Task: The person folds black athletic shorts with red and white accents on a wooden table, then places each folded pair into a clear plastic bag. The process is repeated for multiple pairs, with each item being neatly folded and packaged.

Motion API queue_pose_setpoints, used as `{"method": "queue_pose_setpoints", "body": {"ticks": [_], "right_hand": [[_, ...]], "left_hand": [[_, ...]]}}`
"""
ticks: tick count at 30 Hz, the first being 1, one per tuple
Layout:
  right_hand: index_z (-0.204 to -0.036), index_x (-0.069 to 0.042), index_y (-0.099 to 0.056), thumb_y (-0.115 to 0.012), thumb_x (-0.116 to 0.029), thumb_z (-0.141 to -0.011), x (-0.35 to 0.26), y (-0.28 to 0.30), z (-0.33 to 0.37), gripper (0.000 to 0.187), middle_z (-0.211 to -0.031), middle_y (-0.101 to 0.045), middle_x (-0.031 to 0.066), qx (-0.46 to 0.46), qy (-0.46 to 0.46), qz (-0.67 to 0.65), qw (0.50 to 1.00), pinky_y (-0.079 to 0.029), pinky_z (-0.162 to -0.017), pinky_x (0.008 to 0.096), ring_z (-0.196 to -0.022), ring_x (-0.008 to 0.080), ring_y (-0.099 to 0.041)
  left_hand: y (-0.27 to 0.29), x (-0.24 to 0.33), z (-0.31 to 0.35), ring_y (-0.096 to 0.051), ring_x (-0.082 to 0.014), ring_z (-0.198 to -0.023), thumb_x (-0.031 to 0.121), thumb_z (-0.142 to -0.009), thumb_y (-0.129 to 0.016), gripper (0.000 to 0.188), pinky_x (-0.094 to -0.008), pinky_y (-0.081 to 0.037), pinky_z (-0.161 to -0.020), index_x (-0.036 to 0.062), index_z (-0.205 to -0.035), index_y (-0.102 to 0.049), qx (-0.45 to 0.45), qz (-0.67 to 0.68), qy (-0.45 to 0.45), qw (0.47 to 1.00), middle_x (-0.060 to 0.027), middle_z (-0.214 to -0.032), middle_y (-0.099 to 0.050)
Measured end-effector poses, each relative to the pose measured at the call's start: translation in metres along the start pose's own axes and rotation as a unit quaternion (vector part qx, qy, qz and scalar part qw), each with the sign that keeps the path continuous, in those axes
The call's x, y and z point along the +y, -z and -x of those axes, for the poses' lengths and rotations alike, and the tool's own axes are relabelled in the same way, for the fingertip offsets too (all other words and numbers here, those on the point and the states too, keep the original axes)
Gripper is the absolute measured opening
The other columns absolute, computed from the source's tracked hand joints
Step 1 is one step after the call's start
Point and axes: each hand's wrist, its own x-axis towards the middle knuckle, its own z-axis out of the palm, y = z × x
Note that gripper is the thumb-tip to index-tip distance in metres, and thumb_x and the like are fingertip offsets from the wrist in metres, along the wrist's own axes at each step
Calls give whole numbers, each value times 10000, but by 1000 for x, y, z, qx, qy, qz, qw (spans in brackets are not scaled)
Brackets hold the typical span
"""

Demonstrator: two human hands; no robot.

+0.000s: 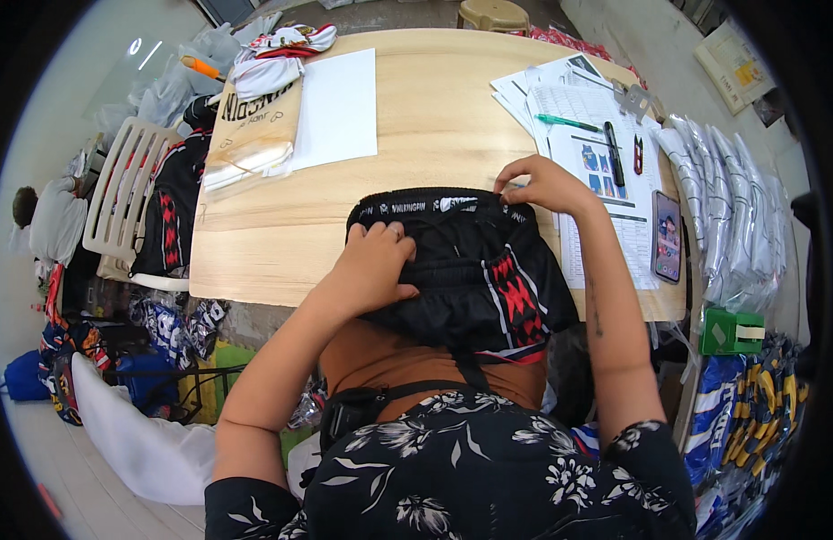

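A pair of black shorts [443, 297] lies over the near edge of the table and my lap. Red diamond patterns and white piping run down its side, and white lettering is printed inside the elastic waistband. My left hand [367, 270] grips the waistband's left part, fingers curled over the fabric and thumb lower down. At the waistband's right corner, my right hand [547, 187] pinches the edge between thumb and bent fingers. The waist opening faces up between both hands, with a small white patch inside the band. Fabric covers some fingertips.
Right of the shorts lie printed sheets [583, 117], a green pen [565, 121], a black marker [613, 153], small snips [638, 155] and a phone [666, 236]. A packaged garment [254, 135] sits far left on the wooden table [443, 117]. A plastic chair [128, 189] stands left.
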Motion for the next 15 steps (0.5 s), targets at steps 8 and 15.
{"method": "queue_pose_setpoints", "body": {"ticks": [8, 15], "right_hand": [[-977, -77, -768, -705, -54, -726, -32, 0, -20, 260, -827, -729, 19, -265, 64, 64, 960, -480, -600, 277, -695, 105, -623], [-924, -38, -747, -641, -71, -734, -174, 172, -13, 220, -926, -732, 131, 89, 141, 457, 873, -536, -796, 365, -847, 250, -694]], "left_hand": [[89, -2, 49, -584, -237, -1023, 178, -744, -824, 272, -413, -378, -981, 55, -926, -664, -4, 261, -143, 955, -66, -962, -637], [268, -16, 37, -622, -307, -1041, 158, -731, -836, 425, -383, -462, -975, 45, -1104, -667, 148, -186, -38, 971, -126, -1078, -660]]}}
